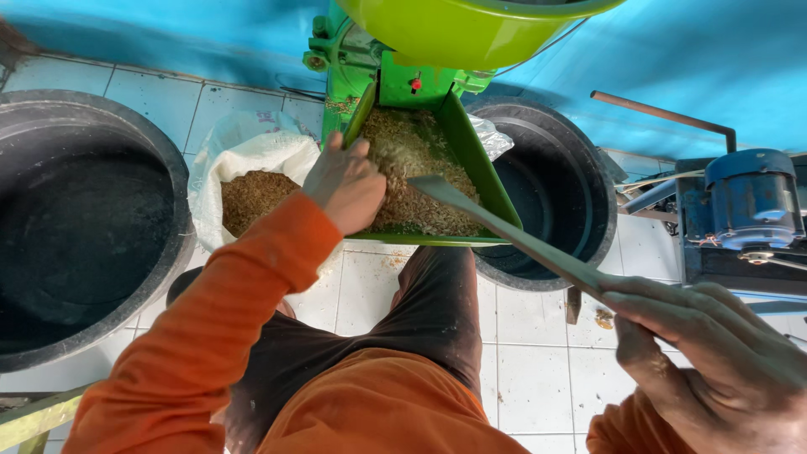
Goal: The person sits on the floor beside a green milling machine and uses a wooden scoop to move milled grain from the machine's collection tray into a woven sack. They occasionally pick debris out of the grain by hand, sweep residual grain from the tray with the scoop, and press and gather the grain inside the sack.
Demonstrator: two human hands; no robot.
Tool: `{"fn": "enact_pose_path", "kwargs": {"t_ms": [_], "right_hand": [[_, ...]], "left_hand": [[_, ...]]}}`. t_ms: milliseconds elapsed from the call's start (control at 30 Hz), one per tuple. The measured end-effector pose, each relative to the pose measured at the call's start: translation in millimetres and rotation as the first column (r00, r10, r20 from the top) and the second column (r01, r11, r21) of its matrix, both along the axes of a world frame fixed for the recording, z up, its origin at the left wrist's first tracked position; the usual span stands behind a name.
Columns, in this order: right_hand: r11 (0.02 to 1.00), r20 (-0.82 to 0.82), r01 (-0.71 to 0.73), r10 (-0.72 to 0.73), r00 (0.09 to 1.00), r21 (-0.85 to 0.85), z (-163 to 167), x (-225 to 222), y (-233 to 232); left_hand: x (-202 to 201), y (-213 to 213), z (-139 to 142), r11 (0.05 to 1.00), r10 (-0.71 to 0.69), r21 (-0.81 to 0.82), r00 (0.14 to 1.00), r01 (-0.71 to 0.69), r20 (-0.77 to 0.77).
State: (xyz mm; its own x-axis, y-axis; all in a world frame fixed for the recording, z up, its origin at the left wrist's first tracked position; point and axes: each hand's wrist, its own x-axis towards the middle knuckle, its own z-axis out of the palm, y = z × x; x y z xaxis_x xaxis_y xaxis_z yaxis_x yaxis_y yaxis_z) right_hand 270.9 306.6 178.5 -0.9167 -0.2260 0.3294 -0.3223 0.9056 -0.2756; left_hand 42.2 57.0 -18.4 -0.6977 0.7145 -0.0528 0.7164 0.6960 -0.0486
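My left hand point(345, 187) reaches into the green metal chute point(476, 164) of a green machine point(395, 59), fingers resting in the brown husk-like material point(420, 172) piled there. It holds nothing that I can make out. My right hand point(714, 353), at the lower right, grips the end of a long flat metal paddle point(513, 235). The paddle slants up and left, and its broad tip lies over the material in the chute. Both arms wear orange sleeves.
A white sack point(252, 160) filled with brown material stands left of the chute. A large black tub point(92, 227) sits at far left, another black tub point(555, 193) right of the chute. A blue motor point(748, 202) stands at right. White tiled floor below, blue wall behind.
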Motion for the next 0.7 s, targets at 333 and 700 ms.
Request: {"fn": "enact_pose_path", "kwargs": {"t_ms": [333,700], "right_hand": [[0.998,-0.133,-0.025,0.019,0.991,-0.05,-46,-47,-35],[0.993,-0.231,-0.115,0.107,0.967,-0.02,-89,-78,-50]], "left_hand": [[16,-27,-21,0.871,0.062,0.491,0.991,0.005,-0.119],[22,-35,-17,0.86,0.074,0.51,0.981,0.029,-0.182]]}}
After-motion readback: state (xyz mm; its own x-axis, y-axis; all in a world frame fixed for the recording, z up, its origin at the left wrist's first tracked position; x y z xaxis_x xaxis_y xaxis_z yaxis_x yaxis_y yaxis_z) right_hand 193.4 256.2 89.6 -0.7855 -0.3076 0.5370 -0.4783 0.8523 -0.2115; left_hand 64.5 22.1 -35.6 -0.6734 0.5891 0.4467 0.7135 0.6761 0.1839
